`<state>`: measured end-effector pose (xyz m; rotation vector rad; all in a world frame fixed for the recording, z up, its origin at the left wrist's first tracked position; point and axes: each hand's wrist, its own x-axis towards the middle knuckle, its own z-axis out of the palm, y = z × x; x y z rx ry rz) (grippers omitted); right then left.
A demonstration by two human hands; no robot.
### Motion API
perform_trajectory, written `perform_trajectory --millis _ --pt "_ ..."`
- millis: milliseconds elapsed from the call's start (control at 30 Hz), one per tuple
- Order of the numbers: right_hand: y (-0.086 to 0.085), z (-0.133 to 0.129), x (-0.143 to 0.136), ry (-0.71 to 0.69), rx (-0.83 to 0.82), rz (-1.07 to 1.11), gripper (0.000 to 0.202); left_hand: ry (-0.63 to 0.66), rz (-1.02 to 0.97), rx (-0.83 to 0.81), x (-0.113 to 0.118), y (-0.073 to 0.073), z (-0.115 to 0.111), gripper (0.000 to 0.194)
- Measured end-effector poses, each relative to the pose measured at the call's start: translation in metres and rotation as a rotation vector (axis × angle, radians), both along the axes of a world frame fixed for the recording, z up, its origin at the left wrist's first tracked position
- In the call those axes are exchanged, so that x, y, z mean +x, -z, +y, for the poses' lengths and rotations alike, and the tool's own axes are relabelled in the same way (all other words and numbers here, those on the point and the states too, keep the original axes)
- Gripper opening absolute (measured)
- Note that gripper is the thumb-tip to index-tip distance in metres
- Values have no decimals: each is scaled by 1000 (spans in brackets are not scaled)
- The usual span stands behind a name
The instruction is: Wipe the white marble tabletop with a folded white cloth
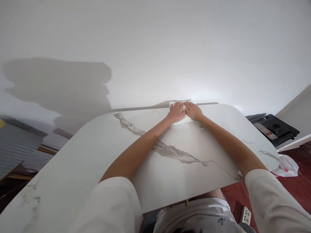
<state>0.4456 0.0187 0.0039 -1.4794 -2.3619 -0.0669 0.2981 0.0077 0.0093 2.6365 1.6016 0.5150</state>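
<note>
A white cloth (182,121) lies folded or bunched on the marble-patterned tabletop (97,152), close to its far edge by the wall. My left hand (177,112) presses down on the cloth's left part, fingers pointing away from me. Against it, on the cloth's right part, rests my right hand (193,111), its fingers angled to the left. Both hands hold the cloth to the surface, and the thumbs almost meet. Most of the cloth is covered by the hands. Both arms reach straight out across the table.
A white wall (155,48) stands right behind the table. On the right are a black case-like object (275,127) and a white plastic bag (288,165). A power strip (246,215) lies on the red floor (301,181). A grey ridged object (18,145) is at the left.
</note>
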Motion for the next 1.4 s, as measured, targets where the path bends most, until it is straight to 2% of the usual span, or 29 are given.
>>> perform_trajectory --millis 233,433,567,667,833,1033,1133,1267,1400 --pt "3 -10 -95 -99 8 37 49 -54 41 40 -99 7 -15 54" --pt "3 -31 -182 -130 -5 91 46 -84 22 -24 -188 2 -26 55" --pt "4 -41 -234 -132 -18 140 44 -237 -115 -84 -231 -2 -27 49" --pt "4 -46 -263 -102 2 196 43 -314 -171 -33 -253 -1 -27 48" --pt "2 -47 -302 -62 -28 221 46 -285 -152 15 -288 2 -25 50" --pt "1 -50 -341 -96 -53 223 50 -300 -94 22 -332 3 -29 59" --pt "1 -56 -350 -133 -35 247 49 -328 -45 12 -346 6 -34 61" --pt "1 -72 -353 -134 -17 254 49 -296 -17 13 -355 9 -45 63" --pt "1 -96 -355 -136 -2 265 50 -303 -25 -14 -358 8 -68 62"
